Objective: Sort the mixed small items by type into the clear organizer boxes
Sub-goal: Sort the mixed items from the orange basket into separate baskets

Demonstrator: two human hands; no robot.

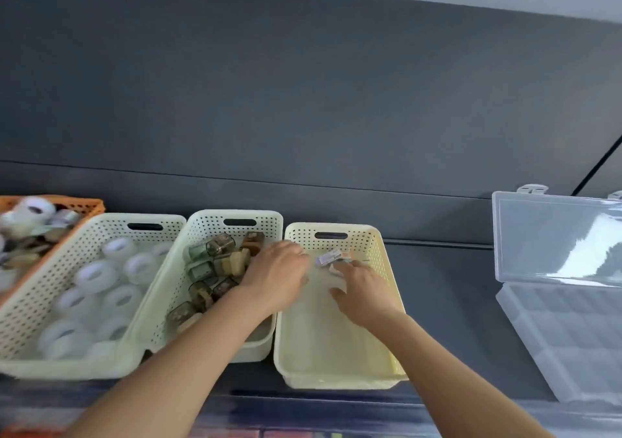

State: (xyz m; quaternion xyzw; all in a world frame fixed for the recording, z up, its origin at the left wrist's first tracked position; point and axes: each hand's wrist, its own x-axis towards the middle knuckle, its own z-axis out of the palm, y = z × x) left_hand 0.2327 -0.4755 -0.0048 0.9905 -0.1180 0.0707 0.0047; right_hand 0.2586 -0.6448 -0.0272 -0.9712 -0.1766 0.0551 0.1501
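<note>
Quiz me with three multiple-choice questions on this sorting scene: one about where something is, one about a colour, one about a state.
1. Which basket is the right hand reaching into?
A) the basket of white rolls
B) the rightmost pale basket
C) the basket of brown boxes

2. What colour is the far-left basket?
A) orange
B) blue
C) black

3. The lid of the clear organizer box is:
A) shut
B) taken off and lying in a basket
C) open, raised behind the box

Answers:
1 B: the hand lies inside that basket's walls.
2 A: its perforated rim is plainly orange.
3 C: the lid stands up at the back, with the compartments below uncovered.
</note>
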